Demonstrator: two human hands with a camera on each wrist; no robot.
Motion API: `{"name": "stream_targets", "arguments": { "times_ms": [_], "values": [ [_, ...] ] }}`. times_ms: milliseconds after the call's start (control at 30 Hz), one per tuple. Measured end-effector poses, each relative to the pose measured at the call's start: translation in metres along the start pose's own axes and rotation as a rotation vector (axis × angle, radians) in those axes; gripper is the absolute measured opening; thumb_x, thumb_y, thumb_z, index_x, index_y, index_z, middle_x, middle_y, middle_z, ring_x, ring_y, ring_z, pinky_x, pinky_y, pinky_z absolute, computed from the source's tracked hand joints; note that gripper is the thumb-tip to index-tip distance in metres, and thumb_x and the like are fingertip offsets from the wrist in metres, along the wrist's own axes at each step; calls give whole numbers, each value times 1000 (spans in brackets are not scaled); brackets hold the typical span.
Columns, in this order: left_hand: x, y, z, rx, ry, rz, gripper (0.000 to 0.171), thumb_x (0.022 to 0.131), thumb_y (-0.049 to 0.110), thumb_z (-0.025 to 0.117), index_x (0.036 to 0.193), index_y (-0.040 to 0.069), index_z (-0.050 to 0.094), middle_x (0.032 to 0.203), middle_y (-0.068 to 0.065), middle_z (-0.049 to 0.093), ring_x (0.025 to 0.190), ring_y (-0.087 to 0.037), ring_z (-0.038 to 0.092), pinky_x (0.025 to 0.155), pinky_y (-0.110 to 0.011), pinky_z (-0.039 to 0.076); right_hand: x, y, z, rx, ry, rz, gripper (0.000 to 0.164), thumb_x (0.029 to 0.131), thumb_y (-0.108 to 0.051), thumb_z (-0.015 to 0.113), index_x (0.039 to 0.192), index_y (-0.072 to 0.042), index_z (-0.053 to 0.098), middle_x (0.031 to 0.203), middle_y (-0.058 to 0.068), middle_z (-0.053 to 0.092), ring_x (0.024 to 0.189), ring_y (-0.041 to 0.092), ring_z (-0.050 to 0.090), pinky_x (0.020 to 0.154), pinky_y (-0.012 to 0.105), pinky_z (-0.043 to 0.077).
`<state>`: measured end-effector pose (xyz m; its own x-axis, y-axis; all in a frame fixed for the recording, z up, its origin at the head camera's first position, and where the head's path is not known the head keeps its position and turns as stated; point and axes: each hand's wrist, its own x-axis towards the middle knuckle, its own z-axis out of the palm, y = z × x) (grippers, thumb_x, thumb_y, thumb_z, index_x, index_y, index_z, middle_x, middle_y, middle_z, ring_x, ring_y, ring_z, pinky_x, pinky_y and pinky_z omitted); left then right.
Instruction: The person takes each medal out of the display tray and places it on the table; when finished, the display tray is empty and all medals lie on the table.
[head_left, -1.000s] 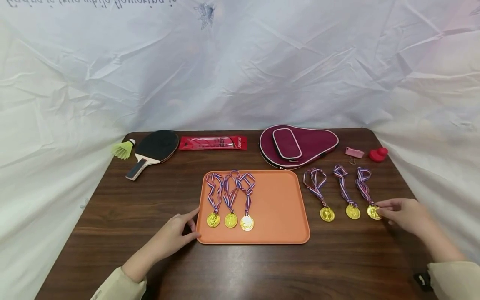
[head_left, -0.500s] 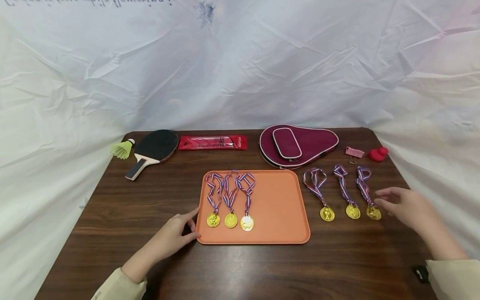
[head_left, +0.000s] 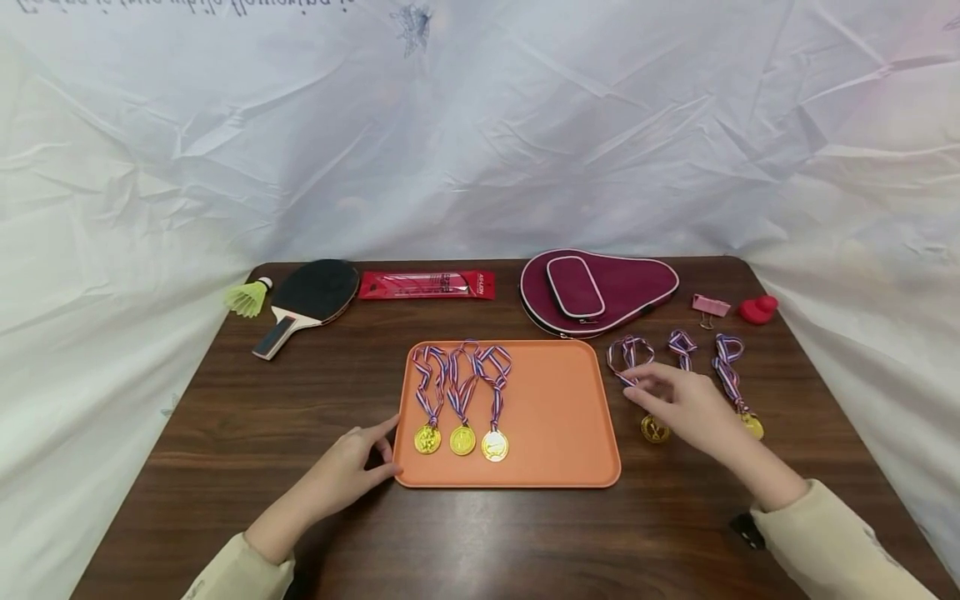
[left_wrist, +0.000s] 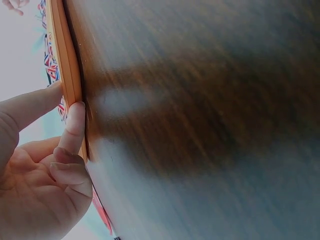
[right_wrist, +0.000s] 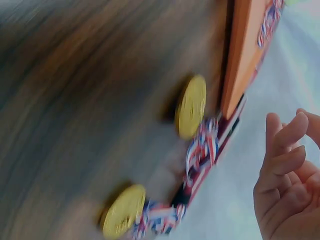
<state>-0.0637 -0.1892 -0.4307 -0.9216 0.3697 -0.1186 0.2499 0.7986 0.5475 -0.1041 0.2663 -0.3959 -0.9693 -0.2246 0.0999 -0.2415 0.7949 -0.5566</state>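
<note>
My left hand [head_left: 347, 473] holds the left edge of an orange tray [head_left: 558, 417], its fingertips [left_wrist: 76, 116] and thumb at the rim in the left wrist view. On the tray lie three gold medals with striped ribbons, the nearest to its middle being a medal [head_left: 494, 446]. My right hand [head_left: 690, 408] hovers over the medals right of the tray, fingers loosely bent and nothing between them. Beneath it a gold medal [head_left: 654, 429] shows partly, with its ribbon [head_left: 632, 343] near the fingertips. The middle ribbon [head_left: 682, 340] shows, its disc hidden by the hand. Farther right is another medal [head_left: 752, 425].
Along the back lie a shuttlecock [head_left: 246, 297], a table tennis bat [head_left: 315, 292], a red packet [head_left: 427, 285] and a maroon bat case [head_left: 637, 283] with a small pouch [head_left: 576, 287]. A pink binder clip [head_left: 710, 306] and a red rubber-duck-like object [head_left: 759, 309] sit at the back right.
My right hand has left the rightmost medal and swung left over the leftmost of the medals beside the tray. The left hand and the tray have stayed in place.
</note>
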Motion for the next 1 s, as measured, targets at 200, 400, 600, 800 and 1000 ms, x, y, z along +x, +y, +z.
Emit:
{"name": "stream_targets", "arguments": {
  "times_ms": [200, 400, 600, 800, 1000],
  "values": [
    [0, 1, 1, -7, 1, 3, 67, 77, 28, 71, 133, 4, 42, 70, 16, 48, 65, -9, 40, 58, -24, 33, 13, -5, 18, 48, -70, 32, 35, 84, -36, 60, 116, -22, 58, 85, -7, 62, 41, 9, 47, 36, 27, 35],
    [-1, 1, 0, -3, 6, -1, 67, 77, 27, 71, 132, 3, 43, 69, 16, 48, 66, -11, 42, 59, -24, 33, 20, -4, 29, 52, -126, 73, 43, 85, -30, 62, 124, -15, 54, 84, -5, 62, 47, 10, 54, 40, 28, 38],
    [0, 1, 0, -16, -4, -8, 67, 77, 28, 71, 132, 4, 43, 70, 15, 48, 66, -11, 41, 58, -24, 33, 20, -4, 34, 44, -155, 73, 47, 82, -22, 65, 127, -13, 52, 83, -5, 61, 47, 9, 53, 42, 28, 40],
    [2, 3, -3, 9, 98, 37, 60, 72, 27, 76, 124, 8, 53, 73, 11, 50, 73, -12, 44, 64, -26, 37, 20, -5, 36, 47, -189, 96, 47, 82, -18, 66, 127, -12, 52, 84, -4, 61, 47, 10, 52, 43, 28, 40],
    [8, 13, 3, 21, 218, 133, 42, 70, 25, 77, 107, 13, 64, 75, 8, 52, 73, -11, 42, 63, -26, 37, 20, -5, 36, 65, -197, 113, 48, 82, -17, 66, 127, -11, 51, 84, -2, 61, 47, 11, 52, 43, 29, 41]
  ]
}}
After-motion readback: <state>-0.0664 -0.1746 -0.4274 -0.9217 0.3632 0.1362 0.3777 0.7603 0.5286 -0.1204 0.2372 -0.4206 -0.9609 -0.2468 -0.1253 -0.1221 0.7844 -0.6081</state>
